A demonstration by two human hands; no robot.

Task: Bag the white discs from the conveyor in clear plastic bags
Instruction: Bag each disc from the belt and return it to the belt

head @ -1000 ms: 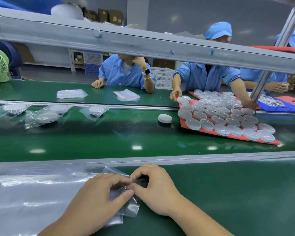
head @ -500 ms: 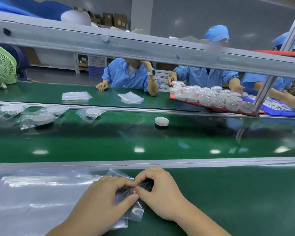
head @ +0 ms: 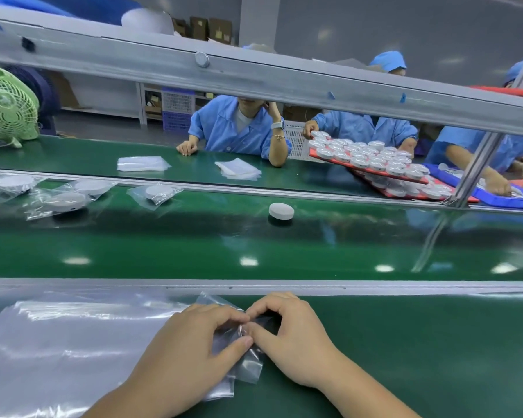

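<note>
Two hands are seen at lower centre. One clear plastic bag (head: 248, 367) is pinched at its top edge by the left hand (head: 191, 351) and the right hand (head: 290, 339), thumb against forefinger on each, with the fingertips almost touching. The bag is laid flat on the green worktop (head: 420, 342), partly covered by the left hand. A large spread of clear plastic (head: 58, 342) is seen at lower left, just beside the left hand; separate sheets cannot be counted.

One loose white disc (head: 281, 211) is seen on the conveyor (head: 194, 245), unbagged. It is placed above the right hand in the frame, well apart from both hands, beyond the grey edge strip (head: 375, 287).

Four bagged discs are counted at the left of the conveyor: one at the far left edge (head: 12, 182), two close together (head: 64, 202) (head: 91, 187), one nearer the centre (head: 159, 191).

Two flat bag stacks (head: 142, 163) (head: 237, 168) are seen on the far side of the conveyor, upper centre. Two red trays are seen at upper right, both packed with white discs too many to count: the upper tray (head: 317, 154) is held tilted, the lower tray (head: 384, 191) is partly hidden under it. One blue tray (head: 495, 197) is seen at the right edge.

Three workers in blue coats are seen across the conveyor. One green fan (head: 6, 107) is seen at upper left. The view is crossed by a grey metal rail (head: 254, 76).
</note>
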